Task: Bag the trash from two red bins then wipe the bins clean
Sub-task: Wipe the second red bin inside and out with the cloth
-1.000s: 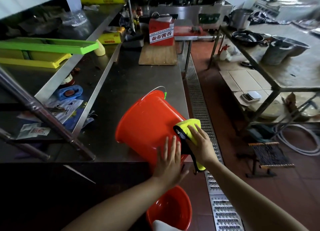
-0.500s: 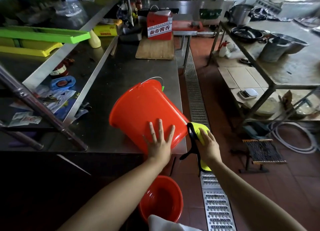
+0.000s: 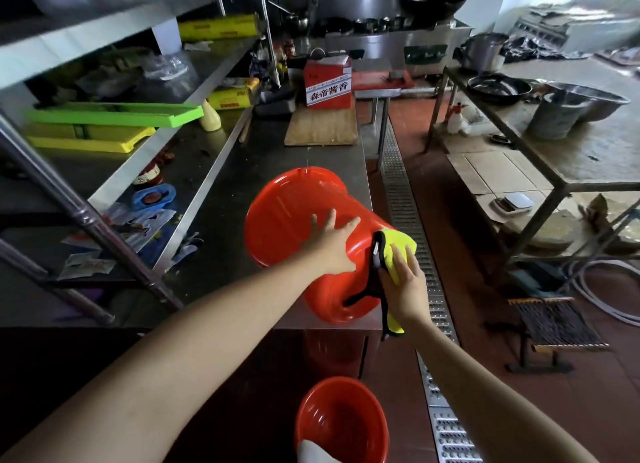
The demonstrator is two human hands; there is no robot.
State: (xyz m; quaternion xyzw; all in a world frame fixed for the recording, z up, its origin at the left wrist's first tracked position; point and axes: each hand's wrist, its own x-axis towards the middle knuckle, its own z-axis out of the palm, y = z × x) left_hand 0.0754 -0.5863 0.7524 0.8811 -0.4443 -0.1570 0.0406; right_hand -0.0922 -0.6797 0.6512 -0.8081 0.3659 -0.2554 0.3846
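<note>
Running away from the camera, the steel table [image 3: 221,192] carries a red bin [image 3: 287,220] lying on its side at the near right corner, its mouth turned toward the far end and its base hanging just past the near edge. Beyond the table's right edge a metal floor drain grate [image 3: 403,199] runs along the red tiled floor. A wooden board [image 3: 322,126] lies at the far right end of the table, with a red and white box [image 3: 329,88] standing at its far edge. On the shelf along the table's left edge rest a green tray [image 3: 114,114] and a yellow tray [image 3: 90,143] under it. A second red bin [image 3: 341,421] stands upright on the floor below the near edge, with something white at its near rim.

The left hand [image 3: 332,246] lies flat on the upper side of the tipped bin, fingers straight and spread, pressing it down. The right hand [image 3: 403,282] presses a yellow cloth [image 3: 398,247] with a black edge against the bin's right side near the base, fingers laid over the cloth; whether the thumb pinches it cannot be told. The two hands are near each other but not touching.
</note>
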